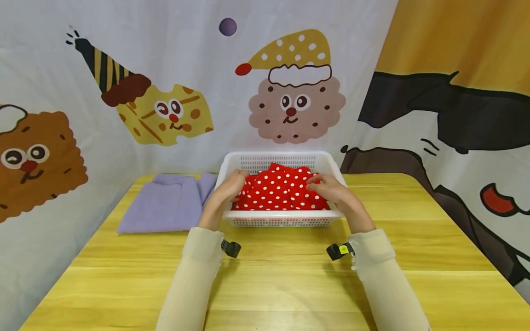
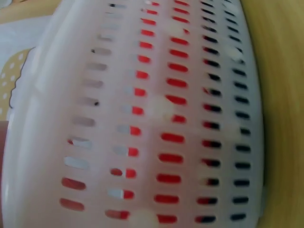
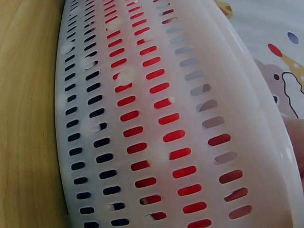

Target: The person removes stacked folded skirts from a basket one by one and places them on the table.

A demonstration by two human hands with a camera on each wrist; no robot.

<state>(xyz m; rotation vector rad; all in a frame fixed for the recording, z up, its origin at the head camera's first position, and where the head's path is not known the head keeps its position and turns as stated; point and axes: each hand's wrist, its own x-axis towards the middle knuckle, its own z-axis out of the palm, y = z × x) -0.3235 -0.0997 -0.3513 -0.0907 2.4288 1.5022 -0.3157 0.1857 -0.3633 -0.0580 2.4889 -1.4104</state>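
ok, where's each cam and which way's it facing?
Head: worn on the head, faces forward and down at the white basket and red polka-dot cloth; left hand, right hand and sleeves show.
Left wrist: on that wrist, faces the basket's near side; probable hand sliver at left edge.
Right wrist: on that wrist, faces the same side; hand sliver at right edge.
Shared by both wrist views: cloth showing through the basket, tabletop.

Cloth (image 1: 273, 189) — red, white polka dots; basket (image 1: 281, 214) — white
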